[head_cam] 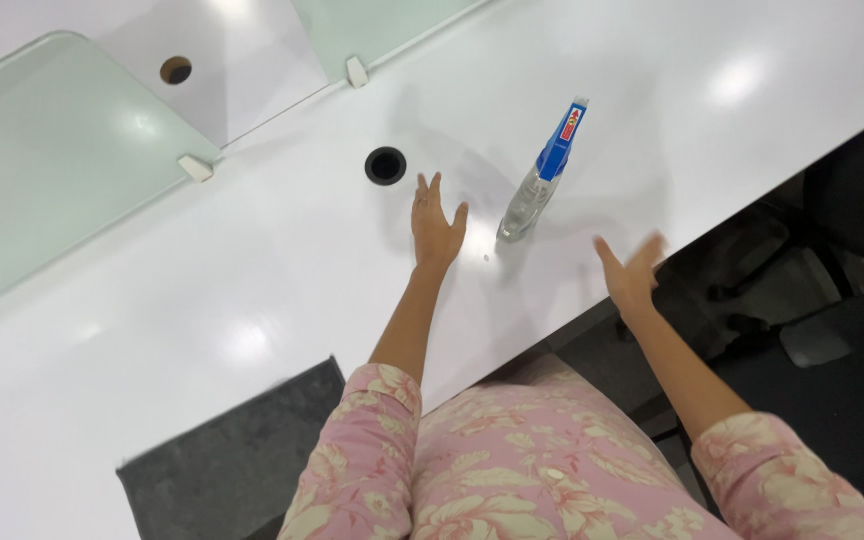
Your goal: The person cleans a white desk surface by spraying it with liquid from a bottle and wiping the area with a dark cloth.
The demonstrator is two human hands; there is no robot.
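Seen from above, a person in pink flower-print sleeves stands at the edge of a glossy white desk [252, 300]. Nearest the viewer, a dark grey cloth [237, 460] lies flat on the desk at the person's left, untouched.

Both bare arms reach forward over the desk. The right hand [630, 268] hovers at the desk's near edge, fingers spread and slightly blurred, holding nothing. The left hand [436, 225] is stretched further out, palm down and fingers apart, also empty, low over the surface; whether it touches the desk cannot be told.

Between the two hands, a little beyond them, stands a clear spray bottle [540, 178] with a blue trigger head and white nozzle. It appears to lean away because of the camera angle. It sits just beside the left hand's thumb side and near the right hand, touched by neither.

The work in hand looks like a reach toward the bottle, with no grasp made. Taking it would call for one hand to close round the clear body or the blue neck while keeping it upright.

Further off, a round black cable hole [385, 165] opens in the desk. Beyond that, frosted green glass dividers [52, 150] stand in small white clips.
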